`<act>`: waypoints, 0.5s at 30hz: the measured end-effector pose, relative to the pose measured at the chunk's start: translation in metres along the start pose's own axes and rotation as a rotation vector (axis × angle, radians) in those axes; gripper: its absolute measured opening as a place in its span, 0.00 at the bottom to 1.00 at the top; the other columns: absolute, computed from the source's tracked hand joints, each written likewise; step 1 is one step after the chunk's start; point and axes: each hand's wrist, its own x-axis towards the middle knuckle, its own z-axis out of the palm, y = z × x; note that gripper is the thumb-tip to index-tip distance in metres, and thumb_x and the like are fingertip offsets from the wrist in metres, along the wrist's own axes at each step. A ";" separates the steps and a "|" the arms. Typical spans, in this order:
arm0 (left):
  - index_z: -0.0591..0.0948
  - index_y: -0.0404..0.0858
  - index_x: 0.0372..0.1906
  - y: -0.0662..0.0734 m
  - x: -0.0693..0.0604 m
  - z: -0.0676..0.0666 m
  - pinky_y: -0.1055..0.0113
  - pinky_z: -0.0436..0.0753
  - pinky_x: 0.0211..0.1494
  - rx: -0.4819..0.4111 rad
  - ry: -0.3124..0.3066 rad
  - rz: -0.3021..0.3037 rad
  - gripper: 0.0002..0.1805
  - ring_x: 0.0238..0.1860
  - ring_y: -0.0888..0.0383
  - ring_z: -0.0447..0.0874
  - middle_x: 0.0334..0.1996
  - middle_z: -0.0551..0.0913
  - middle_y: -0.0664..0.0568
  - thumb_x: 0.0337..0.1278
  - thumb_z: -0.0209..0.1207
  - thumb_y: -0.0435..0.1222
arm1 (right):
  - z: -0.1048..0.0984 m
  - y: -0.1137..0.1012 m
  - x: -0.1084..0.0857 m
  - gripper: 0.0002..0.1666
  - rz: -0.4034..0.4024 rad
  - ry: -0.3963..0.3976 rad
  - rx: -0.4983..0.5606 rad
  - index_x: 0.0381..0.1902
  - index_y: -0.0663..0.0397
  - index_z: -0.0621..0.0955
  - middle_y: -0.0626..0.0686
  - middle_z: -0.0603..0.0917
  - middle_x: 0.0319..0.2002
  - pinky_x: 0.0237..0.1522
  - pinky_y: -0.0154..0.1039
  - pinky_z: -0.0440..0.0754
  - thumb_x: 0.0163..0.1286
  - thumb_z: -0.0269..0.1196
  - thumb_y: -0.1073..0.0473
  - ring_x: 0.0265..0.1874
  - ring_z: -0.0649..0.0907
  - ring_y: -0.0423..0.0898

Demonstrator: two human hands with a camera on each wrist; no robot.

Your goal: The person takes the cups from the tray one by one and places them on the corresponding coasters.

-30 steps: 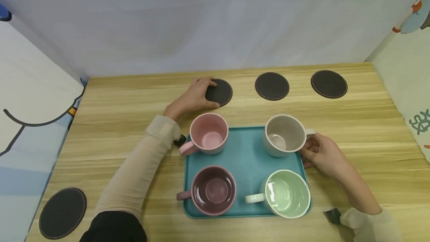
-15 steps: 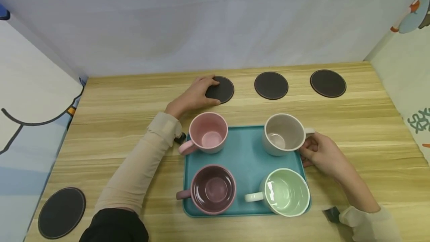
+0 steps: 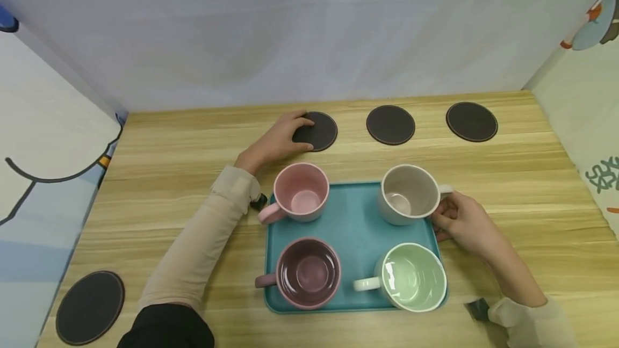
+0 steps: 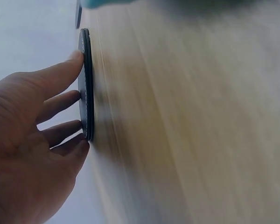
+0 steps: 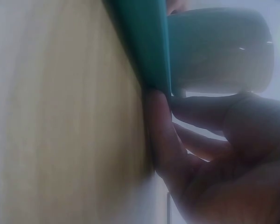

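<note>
Teal tray [image 3: 359, 230] sits on wood-grain table [image 3: 527, 176] before pale backdrop [image 3: 309, 36].

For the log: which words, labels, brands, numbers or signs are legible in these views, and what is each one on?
None: no legible text in any of the three views.
Green strokes on the right side panel: lettering or just a drawing, cannot tell; not readable.
Pink mug, plum mug, beige mug, green mug, teal tray, black coasters: no writing on the surfaces that show.
</note>
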 end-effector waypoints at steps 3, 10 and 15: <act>0.72 0.37 0.75 0.000 -0.004 0.000 0.45 0.55 0.86 0.008 -0.006 -0.013 0.34 0.85 0.39 0.49 0.84 0.54 0.38 0.69 0.67 0.44 | 0.000 0.001 0.000 0.15 0.004 -0.003 0.005 0.54 0.76 0.72 0.62 0.81 0.38 0.32 0.38 0.91 0.75 0.60 0.72 0.30 0.84 0.38; 0.73 0.38 0.74 -0.005 -0.010 0.000 0.45 0.56 0.86 -0.008 0.036 -0.029 0.32 0.84 0.39 0.51 0.83 0.56 0.38 0.70 0.65 0.43 | 0.002 0.002 0.000 0.16 0.000 -0.009 0.006 0.55 0.76 0.72 0.61 0.81 0.38 0.32 0.38 0.91 0.75 0.60 0.71 0.30 0.84 0.38; 0.74 0.35 0.72 -0.011 -0.023 -0.004 0.44 0.56 0.86 -0.013 0.096 -0.022 0.28 0.82 0.37 0.56 0.80 0.61 0.35 0.72 0.62 0.39 | 0.001 0.000 0.001 0.15 -0.008 -0.003 0.001 0.55 0.76 0.72 0.61 0.81 0.38 0.32 0.38 0.91 0.75 0.60 0.71 0.30 0.84 0.38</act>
